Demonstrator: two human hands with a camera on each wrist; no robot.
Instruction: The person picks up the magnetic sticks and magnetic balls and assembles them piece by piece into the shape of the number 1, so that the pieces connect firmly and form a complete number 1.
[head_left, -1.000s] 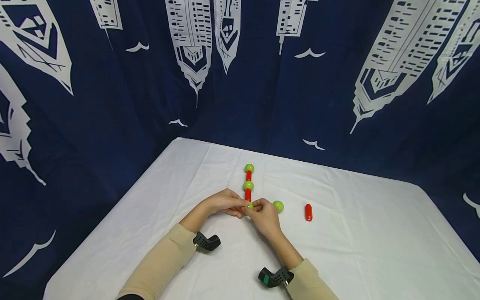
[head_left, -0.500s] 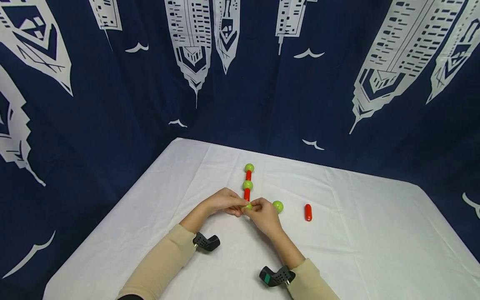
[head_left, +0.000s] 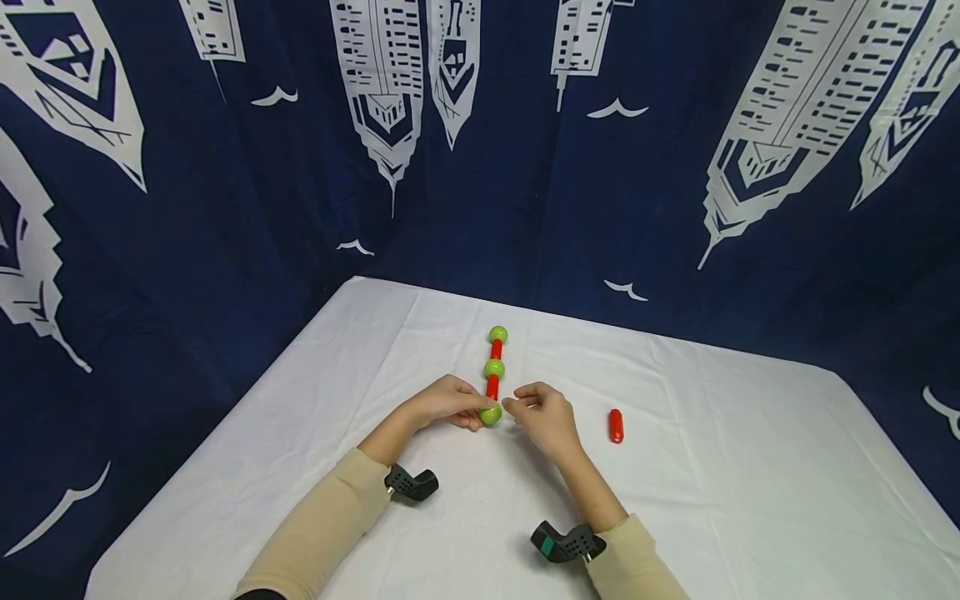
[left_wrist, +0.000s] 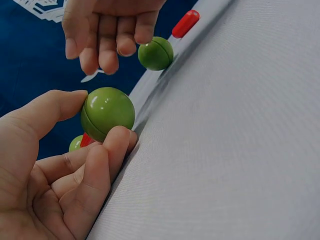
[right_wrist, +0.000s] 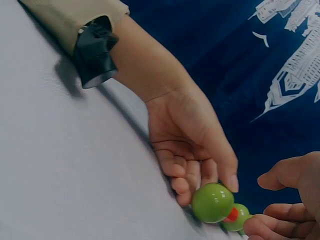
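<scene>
A row of green balls and red rods runs away from me on the table in the head view. Its nearest green ball [head_left: 491, 414] is pinched between the thumb and fingers of my left hand [head_left: 447, 402]. Beyond it come a red rod [head_left: 492, 387], a middle green ball [head_left: 494, 368], another red rod [head_left: 497, 349] and a far green ball [head_left: 498, 334]. My right hand [head_left: 550, 421] hovers just right of the pinched ball, fingers parted and holding nothing. A loose green ball [left_wrist: 156, 53], hidden behind that hand in the head view, shows in the left wrist view.
One loose red rod [head_left: 616, 426] lies to the right of my right hand. White cloth covers the table [head_left: 750, 467]. A dark blue curtain [head_left: 525, 208] with white building prints hangs behind it. Black wrist cameras [head_left: 412, 483] sit below both forearms.
My right hand has let go of the nearest green ball and moved right, fingers spreading; it now hides the loose green ball. The left hand keeps its pinch, and the near end shifted slightly left.
</scene>
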